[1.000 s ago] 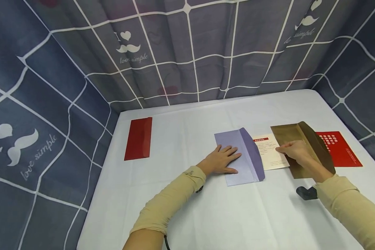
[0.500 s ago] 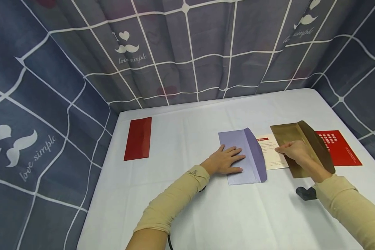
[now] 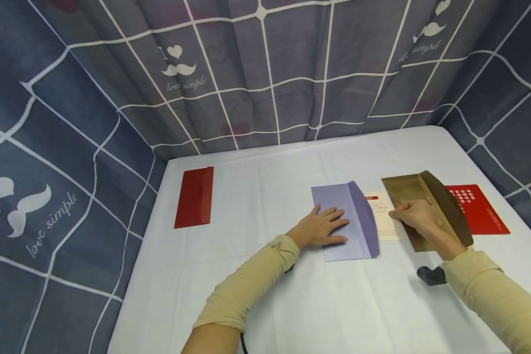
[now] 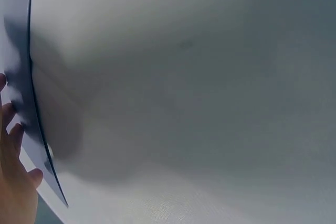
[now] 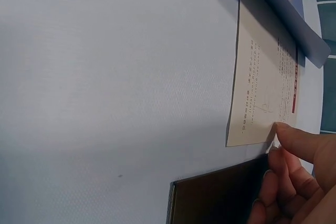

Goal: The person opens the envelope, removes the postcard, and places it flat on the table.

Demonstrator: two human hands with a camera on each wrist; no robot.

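Note:
My left hand (image 3: 320, 228) lies flat with spread fingers on a lilac envelope (image 3: 356, 246), whose flap stands open toward the right. Between thumb and fingertips, my right hand (image 3: 418, 216) pinches the edge of a cream printed card (image 3: 387, 228). The card's far end is hidden under the envelope's flap side; the right wrist view shows the card (image 5: 257, 93) running in beneath the lilac flap (image 5: 294, 19). Below my right hand lies a gold-brown envelope (image 3: 396, 184), its dark flap also open to the right.
A red card with white print (image 3: 484, 211) lies partly under the gold-brown envelope's flap. A red envelope (image 3: 193, 196) lies at the table's far left. Grey checked curtains (image 3: 292, 59) enclose the white table (image 3: 248, 172) at the back and sides.
My left hand has slid the lilac envelope to the right, so that less of the cream card shows. My right hand keeps its pinch on the card and has hardly moved.

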